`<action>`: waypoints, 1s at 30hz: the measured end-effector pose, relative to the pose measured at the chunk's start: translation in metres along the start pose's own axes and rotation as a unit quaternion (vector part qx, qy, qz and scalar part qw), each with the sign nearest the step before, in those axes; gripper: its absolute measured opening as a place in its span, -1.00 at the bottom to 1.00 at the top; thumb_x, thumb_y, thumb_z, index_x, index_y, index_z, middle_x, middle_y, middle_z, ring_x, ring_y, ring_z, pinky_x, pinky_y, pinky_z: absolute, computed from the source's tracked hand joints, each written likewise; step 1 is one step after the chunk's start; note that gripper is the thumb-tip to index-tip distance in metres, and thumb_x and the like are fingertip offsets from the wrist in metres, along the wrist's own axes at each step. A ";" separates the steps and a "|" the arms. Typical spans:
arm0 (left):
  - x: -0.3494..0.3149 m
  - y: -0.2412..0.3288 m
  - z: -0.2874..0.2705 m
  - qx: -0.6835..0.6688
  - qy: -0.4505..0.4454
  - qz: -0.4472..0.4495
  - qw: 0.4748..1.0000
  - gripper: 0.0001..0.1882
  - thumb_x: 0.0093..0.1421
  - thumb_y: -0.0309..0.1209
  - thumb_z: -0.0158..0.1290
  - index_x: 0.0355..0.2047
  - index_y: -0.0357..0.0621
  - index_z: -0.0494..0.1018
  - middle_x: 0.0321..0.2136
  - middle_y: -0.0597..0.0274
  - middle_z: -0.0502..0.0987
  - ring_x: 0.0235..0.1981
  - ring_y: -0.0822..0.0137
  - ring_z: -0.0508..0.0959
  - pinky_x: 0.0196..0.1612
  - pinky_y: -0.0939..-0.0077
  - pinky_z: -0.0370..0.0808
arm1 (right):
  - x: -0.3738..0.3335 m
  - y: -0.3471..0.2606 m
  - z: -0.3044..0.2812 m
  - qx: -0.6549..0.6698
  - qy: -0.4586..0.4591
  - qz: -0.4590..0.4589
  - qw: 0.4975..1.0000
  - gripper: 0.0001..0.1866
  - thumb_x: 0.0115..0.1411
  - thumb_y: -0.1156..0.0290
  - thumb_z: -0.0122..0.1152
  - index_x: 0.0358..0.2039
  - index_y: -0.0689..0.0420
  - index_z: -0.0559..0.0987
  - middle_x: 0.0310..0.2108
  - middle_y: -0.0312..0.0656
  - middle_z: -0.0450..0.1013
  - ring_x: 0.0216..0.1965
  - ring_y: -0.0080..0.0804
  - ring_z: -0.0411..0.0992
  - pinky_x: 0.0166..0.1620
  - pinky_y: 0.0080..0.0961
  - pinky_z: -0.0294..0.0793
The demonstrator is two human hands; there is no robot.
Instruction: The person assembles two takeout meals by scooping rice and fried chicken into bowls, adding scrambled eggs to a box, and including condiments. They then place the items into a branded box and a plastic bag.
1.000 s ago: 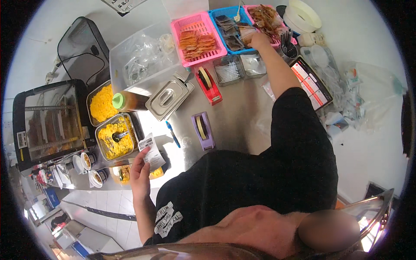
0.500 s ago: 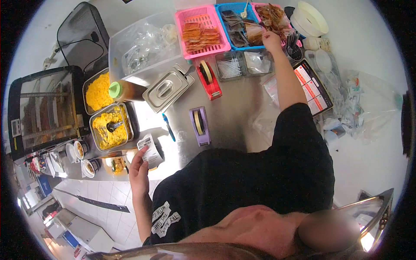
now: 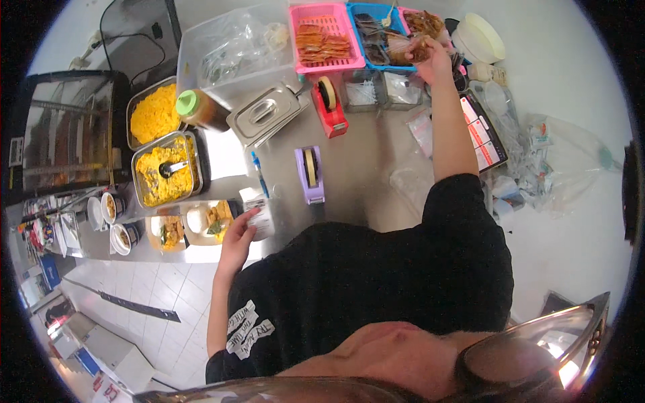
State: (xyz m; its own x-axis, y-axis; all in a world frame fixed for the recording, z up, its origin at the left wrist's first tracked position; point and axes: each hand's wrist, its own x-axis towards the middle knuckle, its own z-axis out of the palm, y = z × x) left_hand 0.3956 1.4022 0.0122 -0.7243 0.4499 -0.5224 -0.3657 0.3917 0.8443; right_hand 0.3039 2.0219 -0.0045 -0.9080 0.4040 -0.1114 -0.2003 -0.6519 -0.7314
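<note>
My left hand (image 3: 236, 243) is at the front edge of the steel counter, its fingers closed on a printed paper slip (image 3: 258, 218). Two open boxes of rice with meat and greens (image 3: 173, 232) lie to its left. Stretched to the back, my right hand (image 3: 433, 62) pinches a small clear packet of brown sauce (image 3: 422, 50). It is over the right side of a blue basket (image 3: 396, 66) of dark packets. Behind it stands a pink basket of brown packets (image 3: 424, 24). Another pink basket (image 3: 330, 66) holds flat orange packets.
Mid-counter are a purple tape dispenser (image 3: 317, 195), a red one (image 3: 334, 126) and a blue pen (image 3: 259, 171). On the left are trays of yellow food (image 3: 156, 117), a green-capped bottle (image 3: 189, 104), a lidded steel pan (image 3: 265, 114) and a glass display case (image 3: 67, 134). Plastic bags (image 3: 557, 161) sit right.
My right hand has drawn slightly back from the baskets, now with a brown packet showing in its fingers. The left hand and slip have moved right, uncovering the second meal box.
</note>
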 end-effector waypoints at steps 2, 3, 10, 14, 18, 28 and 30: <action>0.006 -0.022 0.009 0.014 -0.027 -0.017 0.999 -0.55 0.25 -0.54 -0.01 0.17 -0.11 0.40 -0.38 0.40 0.43 -0.39 0.57 0.33 -0.29 0.64 0.33 | -0.015 0.021 0.039 -0.013 -0.047 0.049 0.998 -0.75 0.30 0.27 -0.03 -0.21 0.20 0.46 -0.41 -0.14 0.44 -0.46 -0.27 0.35 -0.36 -0.35 0.37; 0.012 -0.040 0.010 0.026 -0.048 -0.034 0.998 -0.55 0.25 -0.52 0.03 0.17 -0.08 0.40 -0.47 0.42 0.39 -0.45 0.56 0.31 -0.36 0.61 0.32 | -0.014 0.029 0.038 -0.057 -0.051 0.053 0.996 -0.76 0.30 0.25 -0.01 -0.22 0.17 0.47 -0.43 -0.17 0.42 -0.49 -0.29 0.31 -0.39 -0.36 0.34; 0.010 -0.063 0.015 0.082 -0.077 -0.020 0.994 -0.54 0.20 -0.57 0.05 0.13 -0.13 0.42 -0.38 0.23 0.53 -0.38 0.48 0.46 -0.24 0.57 0.44 | 0.056 0.025 -0.034 -0.786 0.184 -0.071 0.586 -0.53 0.11 0.00 0.30 -0.19 0.16 0.61 -0.20 -0.06 0.58 -0.21 -0.04 0.53 -0.14 -0.21 0.47; -0.010 -0.089 0.003 0.064 -0.042 -0.054 0.996 -0.55 0.20 -0.57 0.05 0.14 -0.13 0.43 -0.48 0.33 0.45 -0.47 0.52 0.38 -0.30 0.59 0.42 | 0.094 0.050 -0.092 -0.887 0.126 0.012 0.445 -0.44 0.04 -0.02 0.33 -0.07 0.13 0.61 -0.03 0.08 0.52 0.05 -0.01 0.47 0.07 -0.22 0.45; -0.022 -0.102 0.005 0.044 -0.019 -0.083 0.995 -0.55 0.21 -0.59 0.05 0.14 -0.14 0.43 -0.47 0.35 0.44 -0.47 0.54 0.37 -0.30 0.61 0.41 | 0.080 0.058 -0.053 -0.875 0.118 0.026 0.468 -0.52 0.08 0.10 0.27 -0.03 0.08 0.60 -0.02 0.08 0.51 0.06 -0.04 0.47 0.08 -0.20 0.45; 0.008 -0.081 0.025 0.005 -0.072 -0.080 0.994 -0.56 0.23 -0.61 0.03 0.14 -0.12 0.42 -0.38 0.37 0.48 -0.42 0.55 0.38 -0.28 0.65 0.40 | 0.099 0.037 -0.128 -0.938 0.027 0.025 0.344 -0.58 0.19 0.05 0.11 -0.21 0.13 0.68 -0.14 0.05 0.56 -0.08 -0.02 0.53 0.00 -0.16 0.50; 0.011 -0.080 0.028 0.019 -0.071 -0.070 0.995 -0.56 0.23 -0.60 0.04 0.13 -0.11 0.43 -0.38 0.37 0.48 -0.42 0.56 0.38 -0.28 0.65 0.39 | 0.096 0.033 -0.124 -0.913 0.064 -0.001 0.402 -0.57 0.18 0.04 0.12 -0.24 0.15 0.68 -0.17 0.07 0.56 -0.10 0.02 0.53 -0.02 -0.15 0.50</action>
State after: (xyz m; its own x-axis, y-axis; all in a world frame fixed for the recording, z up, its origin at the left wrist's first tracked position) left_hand 0.4330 1.3982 -0.0649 -0.5769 0.4959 -0.6490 -0.4328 0.4883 0.7578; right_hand 0.2559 2.1183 -0.1226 -0.8582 0.5100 -0.0581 0.5104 0.8599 0.0078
